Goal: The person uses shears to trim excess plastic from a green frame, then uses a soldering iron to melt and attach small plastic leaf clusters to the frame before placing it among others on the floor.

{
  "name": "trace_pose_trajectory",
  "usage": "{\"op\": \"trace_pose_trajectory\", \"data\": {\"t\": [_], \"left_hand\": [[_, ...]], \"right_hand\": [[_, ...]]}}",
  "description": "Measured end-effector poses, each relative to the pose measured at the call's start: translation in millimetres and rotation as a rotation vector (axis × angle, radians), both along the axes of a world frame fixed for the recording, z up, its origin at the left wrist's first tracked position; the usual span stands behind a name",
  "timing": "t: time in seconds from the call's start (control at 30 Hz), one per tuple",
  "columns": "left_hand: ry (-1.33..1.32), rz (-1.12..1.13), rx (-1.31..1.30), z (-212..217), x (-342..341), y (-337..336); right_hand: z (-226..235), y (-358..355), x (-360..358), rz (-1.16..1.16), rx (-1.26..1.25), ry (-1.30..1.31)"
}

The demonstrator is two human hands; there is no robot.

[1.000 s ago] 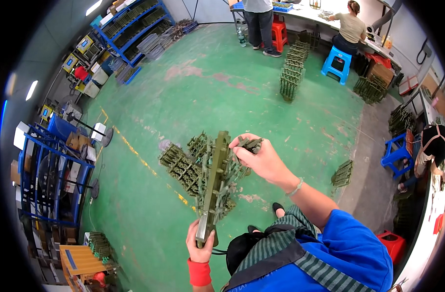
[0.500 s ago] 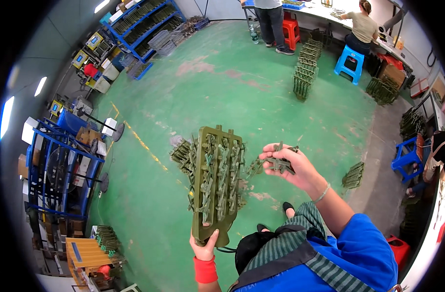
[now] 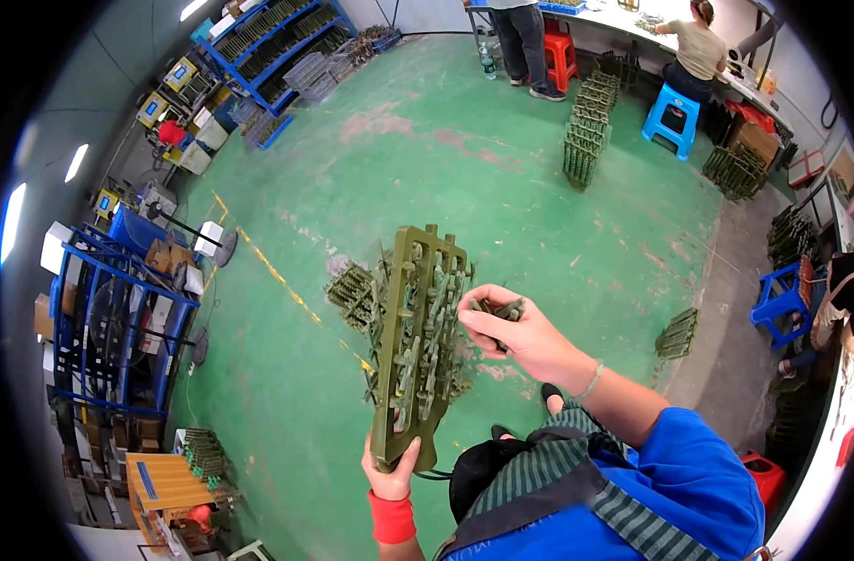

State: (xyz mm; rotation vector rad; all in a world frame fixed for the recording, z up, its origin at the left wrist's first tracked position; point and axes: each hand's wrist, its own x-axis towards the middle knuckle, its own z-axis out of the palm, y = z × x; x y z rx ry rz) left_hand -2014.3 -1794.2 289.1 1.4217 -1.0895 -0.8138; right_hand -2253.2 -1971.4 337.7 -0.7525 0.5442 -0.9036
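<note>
My left hand (image 3: 391,467) grips the lower end of an olive-green slotted rack (image 3: 389,411), thumb on its front edge. The rack stands tilted upright, and many small grey-green parts (image 3: 408,360) hang in its slots. At the rack's right side, my right hand (image 3: 506,327) is closed round several small dark-green parts (image 3: 498,309), too bunched to tell their kind. Its fingertips are close to the rack's edge; whether they touch it I cannot tell. Behind the rack, a stack of similar filled racks (image 3: 352,294) shows in part on the floor.
Filled racks stand in a row (image 3: 586,140) on the green floor; another rack (image 3: 677,334) is at right. A blue stool (image 3: 671,122) and red stool (image 3: 559,61) are by the far bench, with two people. Blue shelving (image 3: 268,56), a fan (image 3: 225,251) and a wooden table (image 3: 170,481) line the left.
My right hand has moved left to the rack's side, its fingers drawn closer round the small parts. The rack has turned so that it shows more edge-on.
</note>
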Motion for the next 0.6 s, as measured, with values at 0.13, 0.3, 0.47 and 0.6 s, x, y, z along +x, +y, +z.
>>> {"op": "trace_pose_trajectory", "data": {"t": [0.13, 0.3, 0.47, 0.6], "left_hand": [[-0.047, -0.005, 0.065, -1, -2, 4], [-0.1, -0.025, 0.054, 3, -6, 2], [-0.08, -0.017, 0.055, 7, -10, 2], [-0.081, -0.02, 0.047, 4, -10, 3]], "right_hand": [[8, 0, 8, -0.023, 0.013, 0.047], [5, 0, 10, -0.017, 0.035, 0.043], [4, 7, 9, -0.066, 0.108, 0.0], [-15, 26, 11, -0.117, 0.059, -0.031]]}}
